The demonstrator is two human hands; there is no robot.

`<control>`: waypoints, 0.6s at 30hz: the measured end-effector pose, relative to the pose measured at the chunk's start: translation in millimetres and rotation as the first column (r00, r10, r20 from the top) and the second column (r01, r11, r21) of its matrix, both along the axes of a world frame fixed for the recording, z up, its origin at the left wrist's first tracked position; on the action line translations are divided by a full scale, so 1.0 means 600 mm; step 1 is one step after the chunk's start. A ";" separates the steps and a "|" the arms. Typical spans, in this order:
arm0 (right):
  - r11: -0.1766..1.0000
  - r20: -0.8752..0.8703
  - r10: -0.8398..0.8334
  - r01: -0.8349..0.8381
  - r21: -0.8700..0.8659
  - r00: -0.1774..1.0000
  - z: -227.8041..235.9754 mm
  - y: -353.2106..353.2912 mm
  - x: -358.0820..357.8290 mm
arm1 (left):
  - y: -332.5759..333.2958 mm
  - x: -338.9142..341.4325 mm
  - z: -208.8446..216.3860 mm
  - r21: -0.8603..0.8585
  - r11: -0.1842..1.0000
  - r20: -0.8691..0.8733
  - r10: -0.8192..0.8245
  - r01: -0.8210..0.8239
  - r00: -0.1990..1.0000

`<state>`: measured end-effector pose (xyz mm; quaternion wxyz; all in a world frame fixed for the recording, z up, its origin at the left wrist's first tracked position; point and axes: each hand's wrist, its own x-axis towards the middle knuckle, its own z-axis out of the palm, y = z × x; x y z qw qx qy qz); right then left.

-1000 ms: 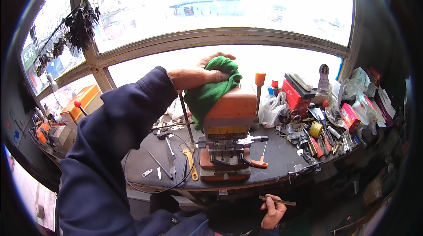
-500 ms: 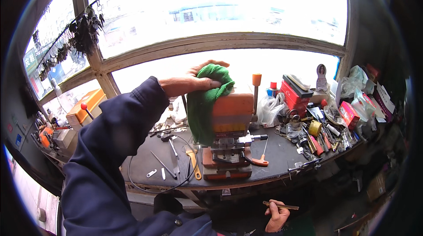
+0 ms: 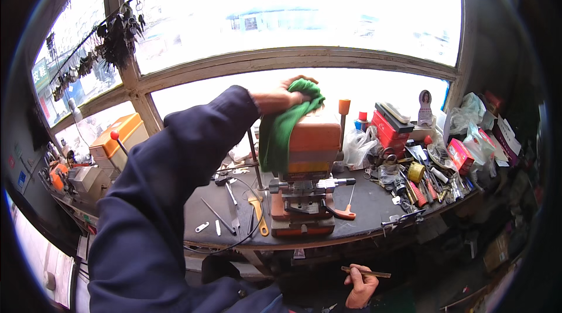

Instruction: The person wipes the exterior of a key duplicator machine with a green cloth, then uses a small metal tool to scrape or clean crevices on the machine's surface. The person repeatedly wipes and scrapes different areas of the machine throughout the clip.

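Head view: a green cloth (image 3: 285,127) — soft, limp, best bunched from above — is pressed atop the orange machine (image 3: 308,152) by the left hand (image 3: 282,95), while a thin tool (image 3: 366,272) is pinched in the right hand (image 3: 361,286).

red boxes (image 3: 387,129) right of bench, yellow tape roll (image 3: 416,171), keys (image 3: 120,29) hanging by window.

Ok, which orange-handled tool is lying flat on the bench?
The screwdriver right of the orange machine's base lies flat. The other orange handle stands upright behind the machine, beside the cloth-holding left hand.
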<state>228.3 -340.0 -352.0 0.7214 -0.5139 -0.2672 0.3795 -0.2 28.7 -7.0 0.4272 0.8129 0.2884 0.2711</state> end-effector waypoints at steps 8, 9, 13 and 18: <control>0.999 0.006 0.017 -0.017 -0.051 1.000 0.008 0.028 0.000 | -0.017 -0.029 -0.004 -0.087 0.960 0.115 -0.254 0.265 0.960; 0.999 0.005 0.015 -0.014 -0.052 1.000 0.014 0.033 -0.002 | 0.008 -0.019 -0.003 -0.118 0.968 0.079 -0.214 0.222 0.974; 1.000 -0.018 -0.004 0.004 -0.014 1.000 0.026 0.036 -0.010 | 0.115 0.027 0.012 0.002 0.995 -0.214 0.093 -0.095 0.972; 1.000 -0.043 -0.008 0.006 -0.027 0.999 0.009 0.003 -0.008 | 0.108 0.023 0.015 0.141 0.978 -0.320 0.195 -0.156 0.927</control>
